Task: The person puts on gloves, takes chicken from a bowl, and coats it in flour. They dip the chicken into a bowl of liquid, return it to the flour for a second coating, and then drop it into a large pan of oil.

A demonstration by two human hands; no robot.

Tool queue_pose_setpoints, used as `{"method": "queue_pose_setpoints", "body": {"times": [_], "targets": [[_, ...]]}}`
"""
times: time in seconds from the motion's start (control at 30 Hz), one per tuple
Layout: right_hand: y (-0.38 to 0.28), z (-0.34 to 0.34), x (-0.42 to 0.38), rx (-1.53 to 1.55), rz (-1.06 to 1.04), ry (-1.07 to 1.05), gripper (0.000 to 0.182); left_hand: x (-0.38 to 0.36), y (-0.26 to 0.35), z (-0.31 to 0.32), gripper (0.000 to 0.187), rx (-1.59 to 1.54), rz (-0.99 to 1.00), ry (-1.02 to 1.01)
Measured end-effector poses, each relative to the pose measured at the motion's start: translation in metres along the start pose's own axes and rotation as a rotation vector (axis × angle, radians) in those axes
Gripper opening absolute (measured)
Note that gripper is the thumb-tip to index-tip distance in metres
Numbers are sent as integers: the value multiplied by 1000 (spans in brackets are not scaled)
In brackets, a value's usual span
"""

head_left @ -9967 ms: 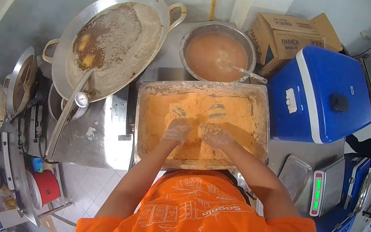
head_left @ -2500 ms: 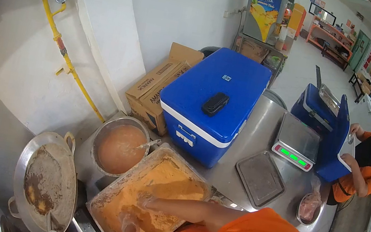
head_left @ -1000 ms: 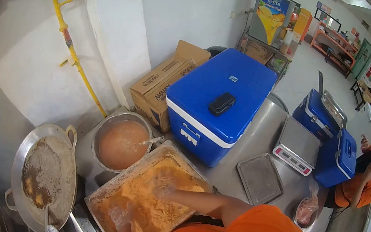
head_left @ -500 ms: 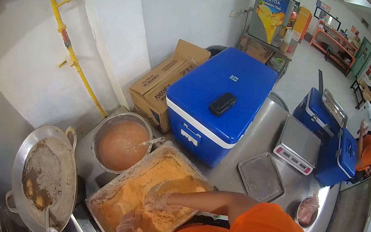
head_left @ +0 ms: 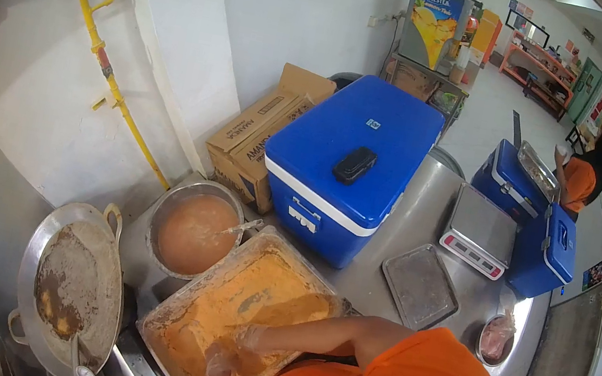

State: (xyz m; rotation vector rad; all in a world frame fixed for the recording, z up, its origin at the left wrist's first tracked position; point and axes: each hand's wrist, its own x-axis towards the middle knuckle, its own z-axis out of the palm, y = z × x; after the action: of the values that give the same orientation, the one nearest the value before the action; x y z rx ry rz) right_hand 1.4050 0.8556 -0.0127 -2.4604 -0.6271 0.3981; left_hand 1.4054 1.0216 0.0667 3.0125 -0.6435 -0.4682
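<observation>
A rectangular metal tray [head_left: 153, 355] full of orange-yellow breading powder [head_left: 250, 292] lies in front of me. My left hand [head_left: 219, 359], in a clear plastic glove, is low in the near part of the tray, at the powder. Right beside it is my right hand [head_left: 252, 338], gloved the same way, reaching in from the right. Powder and the hands' own angle hide the fingers, so I cannot tell what they hold. Behind the tray stands a pot of pinkish-orange batter [head_left: 198, 233] with a utensil handle leaning on its rim.
A wide pan of oil [head_left: 77, 293] with pieces frying and a ladle is at left. Beyond the tray are a large blue cooler [head_left: 355, 157], a carton [head_left: 253, 139], an empty tray [head_left: 421, 286], a scale [head_left: 481, 228] and a bowl of raw meat [head_left: 496, 339]. Another person [head_left: 583, 177] stands behind smaller coolers.
My right hand has come down and left across the powder, closer to my left hand, which has shifted slightly right. The other person now stands more upright, farther back.
</observation>
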Motion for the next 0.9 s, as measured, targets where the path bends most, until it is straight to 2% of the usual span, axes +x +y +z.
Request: {"method": "queue_pose_setpoints", "body": {"times": [0.03, 0.1, 0.17, 0.2, 0.23, 0.27, 0.3, 0.33, 0.37, 0.43, 0.5, 0.57, 0.63, 0.73, 0.83, 0.9], "targets": [[3, 1, 3, 0, 8, -1, 43, -2, -3, 10, 32, 122, 101, 171], [11, 0, 14, -17, 37, 5, 41, 19, -7, 25, 31, 111, 152, 332], [22, 1, 17, 14, 26, 46, 39, 30, -16, 26, 26, 17, 110, 128], [24, -5, 11, 56, -2, 84, 38, 35, -22, 32, 24, 26, 212, 217], [30, -10, 7, 109, -32, 115, 37, 32, -31, 44, 25, -31, 177, 208], [31, -25, -2, 155, -53, 110, 37, 12, -23, 33, 33, 37, 328, 489], [29, -43, -13, 201, -53, 83, 36, -5, -2, -30, 40, -260, 209, 46], [6, -99, -31, 97, -12, -120, 39, -22, 20, -95, 46, -468, -35, -335], [-19, -159, -50, -16, 7, -327, 42, -27, 14, -104, 52, -498, -146, -335], [5, -145, -41, -227, 141, -344, 52, -34, 6, -115, 65, -559, -354, -314], [26, -118, -33, -405, 377, 33, 65, -22, -9, -74, 76, -260, -530, 70], [40, -105, -16, -299, 464, 110, 65, 11, -33, -49, 83, -654, -591, 31], [34, -82, 4, -184, 453, 105, 64, 38, -16, -36, 79, -484, -556, 275], [4, -51, 21, -34, 334, 57, 65, 54, 9, -50, 71, -326, -411, 89], [3, -59, 14, 118, 138, -103, 65, 7, 29, -161, 66, -634, -358, -400], [19, -94, -7, 156, 19, -308, 66, -8, 7, -146, 64, -620, -324, -530]]}}
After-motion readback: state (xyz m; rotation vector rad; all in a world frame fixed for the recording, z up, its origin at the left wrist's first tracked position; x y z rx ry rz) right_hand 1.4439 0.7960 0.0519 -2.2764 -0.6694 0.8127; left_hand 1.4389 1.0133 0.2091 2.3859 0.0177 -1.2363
